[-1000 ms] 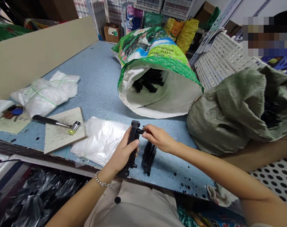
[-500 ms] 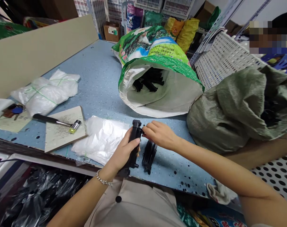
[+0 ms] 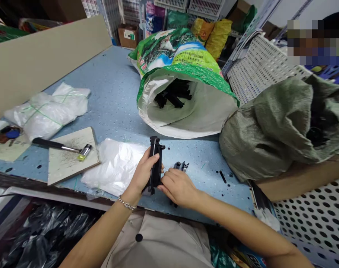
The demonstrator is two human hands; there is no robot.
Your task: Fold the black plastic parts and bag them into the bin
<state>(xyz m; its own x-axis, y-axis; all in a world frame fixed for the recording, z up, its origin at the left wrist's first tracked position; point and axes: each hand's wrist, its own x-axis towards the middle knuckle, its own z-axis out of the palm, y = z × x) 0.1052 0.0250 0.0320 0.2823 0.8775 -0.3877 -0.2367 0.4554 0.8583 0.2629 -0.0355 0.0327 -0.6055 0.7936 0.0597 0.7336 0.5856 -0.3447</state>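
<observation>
Wrapped around a long black plastic part (image 3: 156, 163), my left hand (image 3: 143, 169) holds it tilted above the table's front edge. My right hand (image 3: 179, 186) is closed against the lower right side of this part; whatever its fingertips pinch is hidden. A second black plastic part (image 3: 181, 166) lies on the table, mostly covered by my right hand. Left of my left hand is a flat stack of clear plastic bags (image 3: 116, 163). Behind both hands an open green-and-white sack (image 3: 186, 126) lies on its side with several black parts (image 3: 175, 95) inside.
A hammer (image 3: 60, 145) rests across a worn board (image 3: 71, 163) at left, near tied plastic bundles (image 3: 46, 108). The grey-green sack (image 3: 259, 126) bulges at right above a perforated white crate (image 3: 317, 216). A co-worker (image 3: 326, 41) is at the far right.
My right hand has moved from the upper end of the held part down to its lower end, now covering much of the second part. The view has shifted slightly.
</observation>
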